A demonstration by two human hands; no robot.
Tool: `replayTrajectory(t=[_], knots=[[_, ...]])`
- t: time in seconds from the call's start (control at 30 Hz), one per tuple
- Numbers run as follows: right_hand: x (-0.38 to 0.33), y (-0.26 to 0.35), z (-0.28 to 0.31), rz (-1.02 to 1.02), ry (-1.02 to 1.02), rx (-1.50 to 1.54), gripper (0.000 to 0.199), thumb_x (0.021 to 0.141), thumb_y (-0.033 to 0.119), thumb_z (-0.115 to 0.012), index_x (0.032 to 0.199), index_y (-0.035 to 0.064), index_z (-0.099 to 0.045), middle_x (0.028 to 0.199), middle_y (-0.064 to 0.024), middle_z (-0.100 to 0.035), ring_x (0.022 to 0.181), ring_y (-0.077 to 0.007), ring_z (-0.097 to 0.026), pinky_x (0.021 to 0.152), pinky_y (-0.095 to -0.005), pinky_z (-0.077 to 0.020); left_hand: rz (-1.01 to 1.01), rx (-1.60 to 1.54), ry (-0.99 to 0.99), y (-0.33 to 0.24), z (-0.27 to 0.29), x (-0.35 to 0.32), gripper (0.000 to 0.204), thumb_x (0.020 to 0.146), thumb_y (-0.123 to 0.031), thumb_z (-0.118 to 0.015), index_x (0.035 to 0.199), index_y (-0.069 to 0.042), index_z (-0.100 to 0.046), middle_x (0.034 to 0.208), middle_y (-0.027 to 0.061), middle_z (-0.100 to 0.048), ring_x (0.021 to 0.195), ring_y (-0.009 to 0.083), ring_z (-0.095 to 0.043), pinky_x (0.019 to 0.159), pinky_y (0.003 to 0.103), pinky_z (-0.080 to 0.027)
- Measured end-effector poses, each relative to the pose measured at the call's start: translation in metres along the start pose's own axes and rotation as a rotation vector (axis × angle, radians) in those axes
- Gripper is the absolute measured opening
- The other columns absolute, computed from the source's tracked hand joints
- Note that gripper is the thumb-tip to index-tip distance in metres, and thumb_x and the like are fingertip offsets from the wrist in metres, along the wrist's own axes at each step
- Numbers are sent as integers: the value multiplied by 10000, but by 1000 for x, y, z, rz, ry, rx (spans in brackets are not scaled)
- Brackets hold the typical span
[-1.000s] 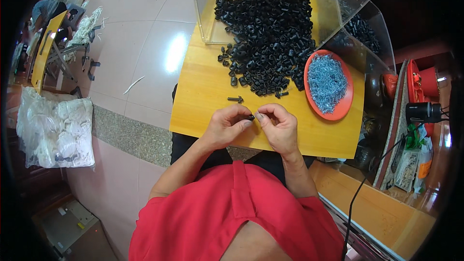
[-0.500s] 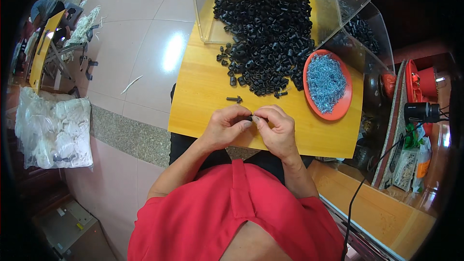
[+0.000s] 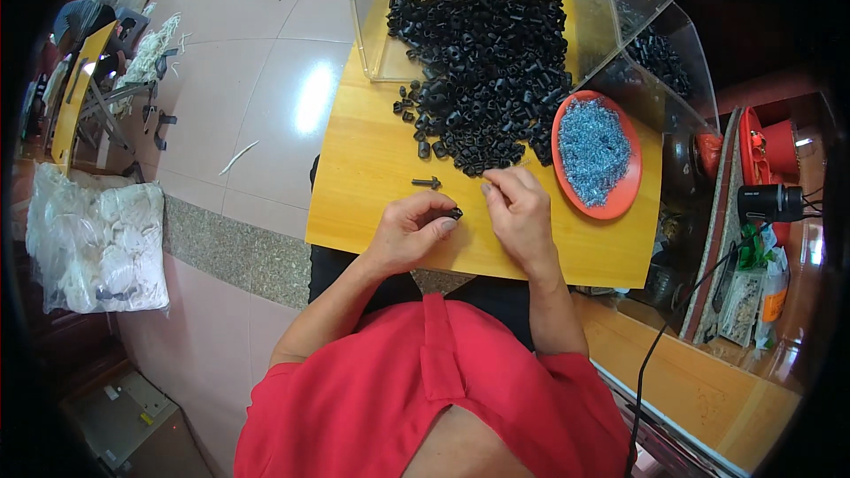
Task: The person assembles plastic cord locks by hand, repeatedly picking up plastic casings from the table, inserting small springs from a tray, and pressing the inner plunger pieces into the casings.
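Observation:
My left hand (image 3: 413, 232), above the near part of the yellow table, pinches a small black plastic part (image 3: 455, 212) between thumb and fingers. To its right, my right hand (image 3: 521, 217) is at the near edge of a heap of black plastic parts (image 3: 487, 80). Its thumb and fingers are drawn together; whatever may be between them is hidden. A longer black piece with a stem (image 3: 427, 182) lies alone just beyond my left hand. Beside the heap on the right sits a red oval plate (image 3: 622, 204) full of small shiny bluish-silver pieces (image 3: 595, 150).
A clear plastic bin (image 3: 365, 35) lies tipped around the far part of the heap on the yellow table (image 3: 354, 159). At the right are another clear bin with black parts (image 3: 660, 57), a black cylindrical device (image 3: 770, 204) and its cable. A bag of white items (image 3: 102, 248) is at the left.
My right hand has parted from the left and moved right and forward to the heap's near edge, covering a stemmed black piece there. My left hand stays nearly in place.

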State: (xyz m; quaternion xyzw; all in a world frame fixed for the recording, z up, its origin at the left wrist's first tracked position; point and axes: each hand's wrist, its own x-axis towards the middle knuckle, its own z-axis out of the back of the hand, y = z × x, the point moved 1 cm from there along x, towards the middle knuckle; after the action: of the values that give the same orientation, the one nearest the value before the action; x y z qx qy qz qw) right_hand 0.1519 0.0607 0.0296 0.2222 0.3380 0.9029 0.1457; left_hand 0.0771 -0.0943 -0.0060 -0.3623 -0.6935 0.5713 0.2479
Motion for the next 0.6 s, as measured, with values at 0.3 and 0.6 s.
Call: replayTrajectory(t=[0.3,0.6], knots=[[13,-6,-13,124,29,-252,130,704,14,-557,833,17,-577,746,-112,-487,737,-280,-490,648,-362,-414,28,-34,27,2,2,-1,183,792,-52,-591,955,21,-550,870,16,-558,782,72,-514,695,213,-428],[-2,3,-10,161,61,-234,153,659,-27,-566,807,-1,-541,756,-133,-497,747,-297,-496,646,-375,-409,-36,4,-4,1,0,0,142,784,3,-554,920,40,-542,743,25,-556,675,78,-529,622,215,-449]])
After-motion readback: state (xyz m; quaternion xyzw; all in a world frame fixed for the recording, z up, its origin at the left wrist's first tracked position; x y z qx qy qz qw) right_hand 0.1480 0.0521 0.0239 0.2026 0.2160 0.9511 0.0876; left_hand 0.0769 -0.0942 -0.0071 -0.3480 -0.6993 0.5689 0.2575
